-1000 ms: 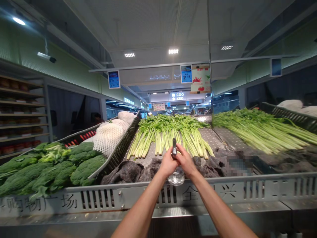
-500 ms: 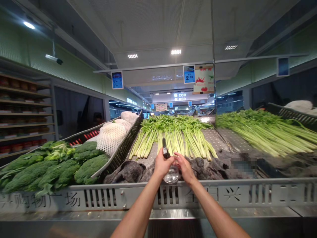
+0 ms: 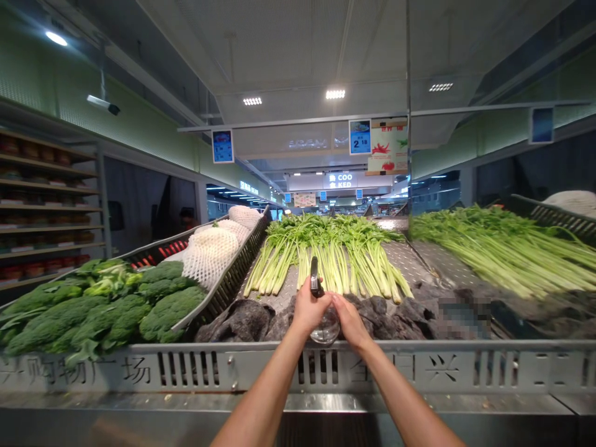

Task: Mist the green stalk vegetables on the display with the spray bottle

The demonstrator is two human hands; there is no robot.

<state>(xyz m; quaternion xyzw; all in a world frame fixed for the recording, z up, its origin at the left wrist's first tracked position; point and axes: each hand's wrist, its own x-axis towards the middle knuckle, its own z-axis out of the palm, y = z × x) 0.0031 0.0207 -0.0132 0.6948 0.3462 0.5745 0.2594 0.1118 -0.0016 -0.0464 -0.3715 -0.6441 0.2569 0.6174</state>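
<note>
A clear spray bottle (image 3: 325, 333) with a black spray head is held upright above the front edge of the display. My left hand (image 3: 309, 311) is wrapped around its upper part, just under the black head. From the other side, my right hand (image 3: 350, 320) closes against the bottle, its fingertips meeting my left thumb. Its far fingers are hidden behind the bottle. Beyond both hands a wide row of celery (image 3: 326, 254) lies on a sloping metal shelf, leaves to the back and stalks towards me. Dark crumpled cloth (image 3: 242, 321) lies below the stalks.
Broccoli (image 3: 172, 310) fills the left of the display. Foam-netted produce (image 3: 212, 251) lies behind it, beside a black crate wall (image 3: 237, 264). A grey slotted rail (image 3: 261, 366) runs along the front. A mirror (image 3: 493, 186) on the right reflects the celery. Price signs (image 3: 360, 137) hang above.
My right hand has closed in on the bottle, its fingers now touching my left thumb. The bottle and hands sit slightly further right in view, and the whole view has shifted slightly.
</note>
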